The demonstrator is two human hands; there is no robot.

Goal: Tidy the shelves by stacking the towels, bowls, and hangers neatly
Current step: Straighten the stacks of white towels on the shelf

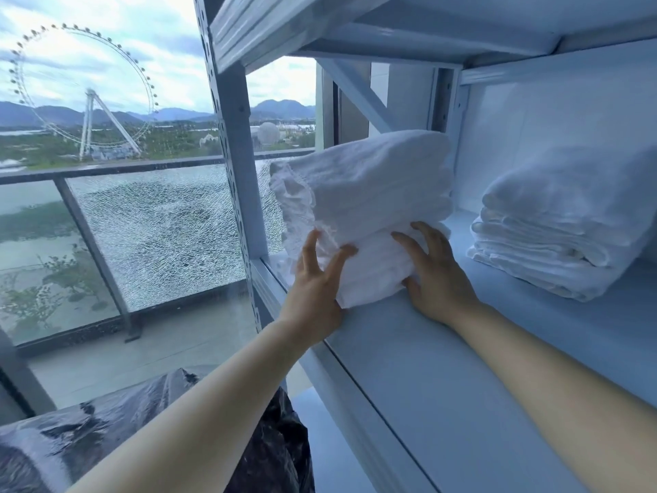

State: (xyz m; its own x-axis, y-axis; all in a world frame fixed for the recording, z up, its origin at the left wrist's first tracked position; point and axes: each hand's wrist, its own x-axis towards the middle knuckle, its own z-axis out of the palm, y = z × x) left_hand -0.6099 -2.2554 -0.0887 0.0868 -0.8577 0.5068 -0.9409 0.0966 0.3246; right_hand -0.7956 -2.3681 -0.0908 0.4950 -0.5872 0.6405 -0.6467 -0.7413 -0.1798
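Note:
A stack of folded white towels (366, 193) stands at the left end of a white metal shelf (444, 350). My left hand (316, 282) presses against the stack's near left corner with fingers spread. My right hand (435, 275) lies flat against the stack's near right side, fingers apart and its heel on the shelf board. Neither hand encloses a towel. A second stack of folded white towels (565, 229) rests further right on the same shelf, apart from the first.
The shelf's perforated upright post (234, 165) stands just left of the towels. Another shelf board (391, 26) hangs close above. Black plastic sheeting (117, 428) covers something low at the left. Beyond is a window with a cracked glass railing (160, 236).

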